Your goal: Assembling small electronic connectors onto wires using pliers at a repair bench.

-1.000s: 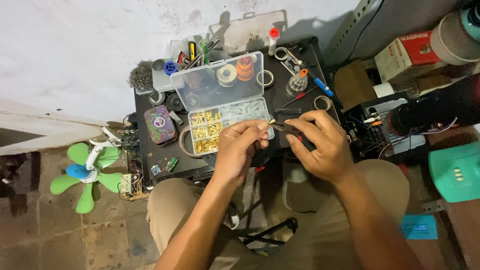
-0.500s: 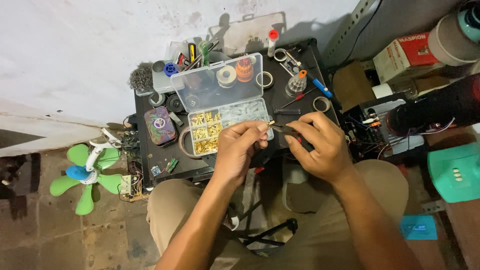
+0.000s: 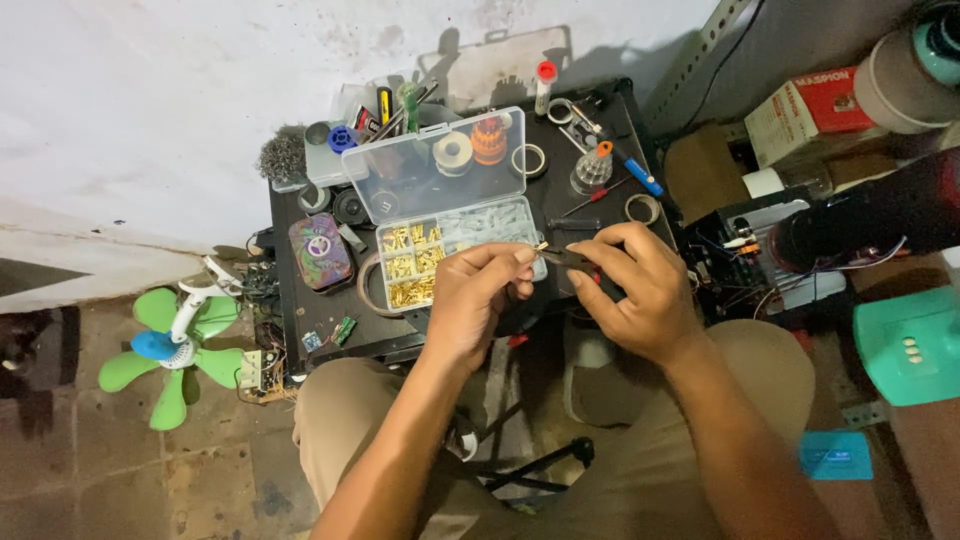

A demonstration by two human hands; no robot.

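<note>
My left hand (image 3: 480,300) pinches a small brass part (image 3: 541,246) between thumb and fingers over the front edge of a small black table (image 3: 300,310). My right hand (image 3: 635,290) grips a dark pair of pliers (image 3: 568,258) whose tip meets that part. Just behind both hands lies an open clear plastic compartment box (image 3: 430,245) with gold-coloured connectors in its left cells and pale pieces in its right cells; its lid stands up behind it.
The table also carries tape rolls (image 3: 528,158), a screwdriver with a blue handle (image 3: 640,180), a steel wool ball (image 3: 282,155), a purple tin (image 3: 318,250). A green fan (image 3: 170,345) lies on the floor at left; boxes and wired electronics (image 3: 750,260) crowd the right.
Both hands stay at the table's front edge with only slight shifts of the fingers; the pliers remain at the small part.
</note>
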